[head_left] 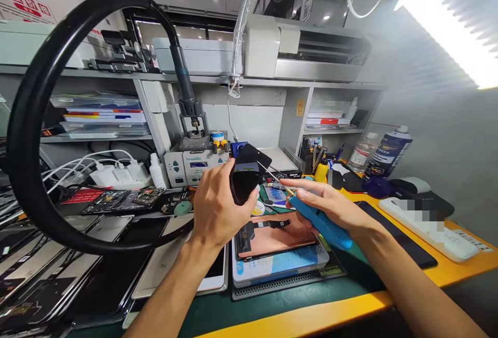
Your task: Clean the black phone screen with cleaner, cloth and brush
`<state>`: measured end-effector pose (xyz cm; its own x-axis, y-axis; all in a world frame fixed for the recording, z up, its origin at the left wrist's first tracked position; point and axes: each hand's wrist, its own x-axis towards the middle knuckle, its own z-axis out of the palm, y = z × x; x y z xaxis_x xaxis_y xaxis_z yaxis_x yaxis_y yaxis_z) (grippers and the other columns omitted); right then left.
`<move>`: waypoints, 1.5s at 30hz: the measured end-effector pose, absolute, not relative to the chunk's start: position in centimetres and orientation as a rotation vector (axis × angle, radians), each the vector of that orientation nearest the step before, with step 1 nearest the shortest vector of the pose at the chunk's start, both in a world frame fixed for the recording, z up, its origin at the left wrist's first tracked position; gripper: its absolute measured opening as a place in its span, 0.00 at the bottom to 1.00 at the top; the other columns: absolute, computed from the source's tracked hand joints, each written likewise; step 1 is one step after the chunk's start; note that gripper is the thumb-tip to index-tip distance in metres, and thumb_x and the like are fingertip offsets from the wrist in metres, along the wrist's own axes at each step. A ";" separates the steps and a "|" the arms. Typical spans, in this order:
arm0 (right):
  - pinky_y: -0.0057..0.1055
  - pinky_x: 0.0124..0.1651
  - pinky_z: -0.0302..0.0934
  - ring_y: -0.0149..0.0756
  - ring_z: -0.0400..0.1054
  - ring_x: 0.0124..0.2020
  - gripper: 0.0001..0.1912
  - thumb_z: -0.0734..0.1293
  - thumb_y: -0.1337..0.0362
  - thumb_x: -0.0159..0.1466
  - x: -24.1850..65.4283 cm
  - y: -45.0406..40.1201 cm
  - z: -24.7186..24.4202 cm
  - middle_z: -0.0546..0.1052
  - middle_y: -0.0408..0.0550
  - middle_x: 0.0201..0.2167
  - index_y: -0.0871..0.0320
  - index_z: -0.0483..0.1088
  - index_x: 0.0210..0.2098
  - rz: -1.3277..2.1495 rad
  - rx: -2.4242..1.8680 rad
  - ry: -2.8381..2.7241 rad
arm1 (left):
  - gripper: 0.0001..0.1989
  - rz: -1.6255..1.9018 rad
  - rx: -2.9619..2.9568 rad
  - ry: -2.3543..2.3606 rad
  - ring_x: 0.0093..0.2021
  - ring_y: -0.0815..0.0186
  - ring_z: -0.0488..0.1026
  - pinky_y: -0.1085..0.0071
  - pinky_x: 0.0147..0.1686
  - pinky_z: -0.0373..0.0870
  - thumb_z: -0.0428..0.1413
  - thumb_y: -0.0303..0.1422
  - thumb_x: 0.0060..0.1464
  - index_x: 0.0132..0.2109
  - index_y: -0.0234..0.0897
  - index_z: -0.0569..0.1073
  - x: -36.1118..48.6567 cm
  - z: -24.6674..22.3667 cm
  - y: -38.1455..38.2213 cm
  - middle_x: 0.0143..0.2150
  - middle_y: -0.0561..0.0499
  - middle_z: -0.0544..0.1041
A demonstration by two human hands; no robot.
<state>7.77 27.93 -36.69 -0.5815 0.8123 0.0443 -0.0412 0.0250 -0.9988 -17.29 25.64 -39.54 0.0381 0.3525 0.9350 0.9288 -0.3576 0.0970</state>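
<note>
My left hand (218, 203) is wrapped round a black phone (246, 174), holding it tilted above the bench. My right hand (327, 203) grips a blue-handled tool (321, 221) with a brass-coloured collar and a thin metal shaft. The shaft's tip meets or nearly meets the phone's right edge; contact is too fine to tell. Below both hands, a copper-backed phone screen (272, 239) with a black flex cable lies on a blue and white box (280, 265). Fingers hide part of the phone.
A large black ring lamp (23, 136) arches on the left, over several phone panels (112, 255). A soldering station (194, 167) stands behind. At right are a dark phone (397, 234), a white device (424, 229), a spray can (389, 151) and a clear bottle (361, 152).
</note>
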 end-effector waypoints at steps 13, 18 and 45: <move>0.23 0.24 0.61 0.28 0.69 0.22 0.29 0.73 0.52 0.66 8.0 28.1 -36.8 0.76 0.44 0.26 0.59 0.71 0.63 1.625 -0.746 -1.709 | 0.34 -1.449 -1.766 -1.322 0.55 0.51 0.74 0.55 0.57 0.74 0.66 0.39 0.53 0.63 0.29 0.66 -17.0 -39.6 25.6 0.54 0.37 0.76; 0.24 0.24 0.61 0.27 0.69 0.23 0.27 0.73 0.54 0.66 8.1 27.8 -37.0 0.78 0.48 0.34 0.58 0.72 0.62 1.625 -0.703 -1.705 | 0.38 -1.448 -1.741 -1.226 0.58 0.52 0.72 0.57 0.58 0.73 0.66 0.37 0.53 0.66 0.30 0.62 -17.1 -39.7 25.4 0.57 0.36 0.74; 0.23 0.24 0.63 0.29 0.69 0.25 0.26 0.74 0.55 0.65 7.8 27.3 -36.8 0.80 0.53 0.39 0.58 0.76 0.59 1.563 -0.721 -1.749 | 0.16 -3.172 -2.055 -2.089 0.26 0.71 0.72 0.79 0.21 0.66 0.69 0.40 0.51 0.39 0.33 0.76 -17.1 -36.9 24.8 0.31 0.52 0.76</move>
<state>7.78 27.32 -36.82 -0.6196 0.7755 0.1209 -0.0331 0.1281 -0.9912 -17.14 24.77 -36.88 -0.0704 0.9968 0.0369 -0.3599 -0.0598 0.9311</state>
